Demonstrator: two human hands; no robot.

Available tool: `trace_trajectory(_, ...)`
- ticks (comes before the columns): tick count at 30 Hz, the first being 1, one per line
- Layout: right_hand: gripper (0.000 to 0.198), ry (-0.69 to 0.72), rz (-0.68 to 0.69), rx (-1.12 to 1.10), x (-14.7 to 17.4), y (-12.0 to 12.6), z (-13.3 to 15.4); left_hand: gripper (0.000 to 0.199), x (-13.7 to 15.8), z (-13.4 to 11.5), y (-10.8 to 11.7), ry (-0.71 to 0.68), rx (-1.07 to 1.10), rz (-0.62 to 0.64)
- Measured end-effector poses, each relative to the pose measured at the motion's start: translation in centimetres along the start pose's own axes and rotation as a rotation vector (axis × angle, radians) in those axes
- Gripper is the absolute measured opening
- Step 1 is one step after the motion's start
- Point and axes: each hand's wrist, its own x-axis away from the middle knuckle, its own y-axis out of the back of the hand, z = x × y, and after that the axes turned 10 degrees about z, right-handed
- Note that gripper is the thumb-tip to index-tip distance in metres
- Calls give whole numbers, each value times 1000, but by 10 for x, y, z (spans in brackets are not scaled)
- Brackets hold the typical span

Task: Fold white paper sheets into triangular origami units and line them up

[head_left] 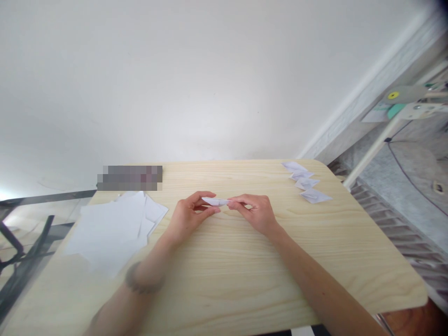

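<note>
Plain white wall, smooth and matte, behind a bench with pale yellowish wood grain and rounded corners. To the right, a slim white pole and grey ridged material beyond the bench edge.

Folded paper: small, white, narrow, crisp-edged, pointed at its left end; located between the two hands, over the middle of the bench. Right hand: grip closed, thumb and fingertips pinching the paper's right end. Left hand: thumb and fingers curve around the left part, one above, one below; cannot tell whether this grip presses on the paper. Dark beaded bracelet, round beads, on the left wrist, blurry.

Left side of bench: loose pile of flat white sheets, thin, smooth, fanned at uneven angles, corners sticking out. Pixelated dark grey block just behind it, contents unreadable. Far right: four white folded pieces, angular, sharp creases, pointed tips, set in a close slanting row.
</note>
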Motion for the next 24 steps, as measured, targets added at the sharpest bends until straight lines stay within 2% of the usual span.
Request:
trace_trajectory(2,11,-12,0,-5,0,0,1,31,0,-1,0,36,44,44)
trace_trajectory(5,14,2,18,26,0,1,2,24,-1,-2,0,37,33,35)
trace_trajectory(11,18,109,194,125,-1,3,4,19,1,-6,3,15,18,27)
trace_trajectory(18,20,145,195,223,-2,2,5,20,1,-6,2,6,70,42)
trace_trajectory(24,18,187,237,337,-1,5,6,19,0,-2,4,-85,115,37)
